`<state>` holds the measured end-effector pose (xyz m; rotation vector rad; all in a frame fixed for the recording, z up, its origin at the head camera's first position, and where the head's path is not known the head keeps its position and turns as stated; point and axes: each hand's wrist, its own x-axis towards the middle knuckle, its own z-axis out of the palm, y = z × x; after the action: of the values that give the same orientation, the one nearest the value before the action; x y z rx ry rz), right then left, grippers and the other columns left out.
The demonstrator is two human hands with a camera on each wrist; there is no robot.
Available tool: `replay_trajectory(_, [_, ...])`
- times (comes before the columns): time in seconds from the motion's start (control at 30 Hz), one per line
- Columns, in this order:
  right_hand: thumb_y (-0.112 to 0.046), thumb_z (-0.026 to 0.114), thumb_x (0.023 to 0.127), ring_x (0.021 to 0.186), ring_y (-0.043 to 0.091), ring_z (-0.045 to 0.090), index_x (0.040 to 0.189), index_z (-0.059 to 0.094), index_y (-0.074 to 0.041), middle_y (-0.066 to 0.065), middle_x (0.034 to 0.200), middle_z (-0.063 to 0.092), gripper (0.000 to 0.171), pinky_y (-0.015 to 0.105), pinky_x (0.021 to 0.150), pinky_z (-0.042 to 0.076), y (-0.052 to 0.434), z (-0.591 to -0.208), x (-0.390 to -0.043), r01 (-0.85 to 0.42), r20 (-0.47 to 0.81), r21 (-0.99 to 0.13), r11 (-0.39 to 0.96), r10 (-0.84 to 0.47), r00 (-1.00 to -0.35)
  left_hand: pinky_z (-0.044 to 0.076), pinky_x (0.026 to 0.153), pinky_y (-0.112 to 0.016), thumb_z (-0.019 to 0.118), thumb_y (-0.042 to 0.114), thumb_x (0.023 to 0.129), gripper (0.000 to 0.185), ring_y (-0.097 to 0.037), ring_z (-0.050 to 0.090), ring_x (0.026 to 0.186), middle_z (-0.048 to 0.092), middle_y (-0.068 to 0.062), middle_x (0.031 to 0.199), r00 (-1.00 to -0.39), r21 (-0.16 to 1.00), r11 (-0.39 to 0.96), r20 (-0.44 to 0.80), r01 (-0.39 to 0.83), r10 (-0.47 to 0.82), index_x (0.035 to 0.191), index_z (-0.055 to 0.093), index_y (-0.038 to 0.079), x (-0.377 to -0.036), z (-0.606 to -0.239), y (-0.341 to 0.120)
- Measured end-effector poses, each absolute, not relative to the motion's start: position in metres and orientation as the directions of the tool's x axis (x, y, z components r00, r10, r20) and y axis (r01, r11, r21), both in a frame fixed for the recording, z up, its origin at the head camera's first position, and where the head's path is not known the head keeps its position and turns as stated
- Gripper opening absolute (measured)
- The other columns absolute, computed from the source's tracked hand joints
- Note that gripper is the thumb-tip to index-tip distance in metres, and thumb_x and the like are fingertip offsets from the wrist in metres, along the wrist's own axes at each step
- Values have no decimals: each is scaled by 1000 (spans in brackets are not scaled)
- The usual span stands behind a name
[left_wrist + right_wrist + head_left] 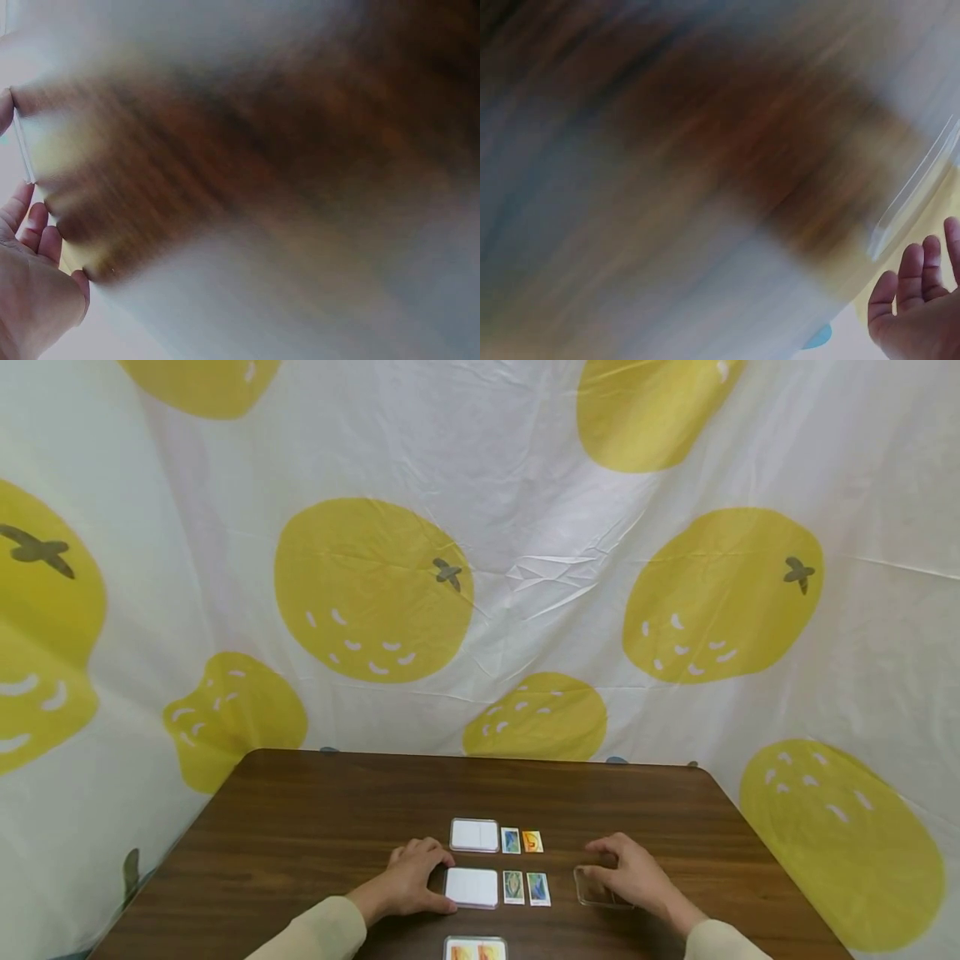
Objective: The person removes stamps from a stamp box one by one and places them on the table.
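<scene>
My left hand point(414, 878) grips the left edge of a flat white card case point(472, 887) lying on the brown table point(300, 827), thumb at its near side and fingers at its far side. My right hand point(632, 874) arches over a clear plastic lid point(592, 890) and holds it with curled fingers. Two small picture cards point(526, 888) lie between the hands. The left wrist view is blurred; it shows fingers point(30, 232) beside a clear edge point(26, 154). Just as blurred, the right wrist view has fingers point(915, 277) below a clear plastic edge point(911, 196).
A second white case point(474, 834) with two more cards point(521, 841) lies just beyond. Another case with orange cards point(475, 950) sits at the near table edge. A white sheet with yellow fruit prints point(480, 568) hangs behind the table.
</scene>
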<state>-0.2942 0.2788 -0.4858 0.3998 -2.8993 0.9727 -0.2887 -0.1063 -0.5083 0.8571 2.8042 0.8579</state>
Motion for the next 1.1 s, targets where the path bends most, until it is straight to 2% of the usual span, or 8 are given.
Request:
replay_trajectory(0.3, [-27,78,86,99,24,58,115,69,-5,1,104,61,37,43,83,48,309,-490,-292,-356,143,-576,736,-338,-930,28,97,-60,84,46,75,54,-31,43,117,49,-1,119,-841,540,688,70,484,536,114,60,16,-289,-509,-106])
replay_trajectory(0.47, [-30,78,85,96,23,59,113,69,-4,1,102,61,40,39,82,49,322,-492,-291,-394,153,-554,733,-375,-914,29,96,-60,84,45,75,54,-31,43,117,49,-1,119,-840,541,687,73,486,537,113,60,16,-289,-508,-106])
replay_trajectory(0.63, [-34,79,83,97,21,57,116,69,-5,1,104,60,45,36,83,48,331,-495,-290,-358,109,-574,736,-365,-925,28,96,-60,84,46,75,53,-31,43,117,49,-1,119,-840,543,684,73,486,538,113,60,16,-289,-508,-106])
replay_trajectory(0.8, [-37,80,82,100,22,55,119,68,-6,2,104,58,50,39,84,47,334,-497,-289,-317,61,-583,748,-349,-935,28,96,-61,84,46,75,54,-31,43,117,49,0,119,-839,544,683,76,487,538,113,60,16,-289,-509,-106])
replay_trajectory(1.1, [-41,82,79,101,23,54,124,65,-4,3,108,58,61,42,83,48,334,-497,-291,-366,49,-536,761,-405,-913,28,97,-61,84,46,75,54,-31,43,117,49,0,119,-841,540,687,74,486,536,114,60,16,-289,-508,-106])
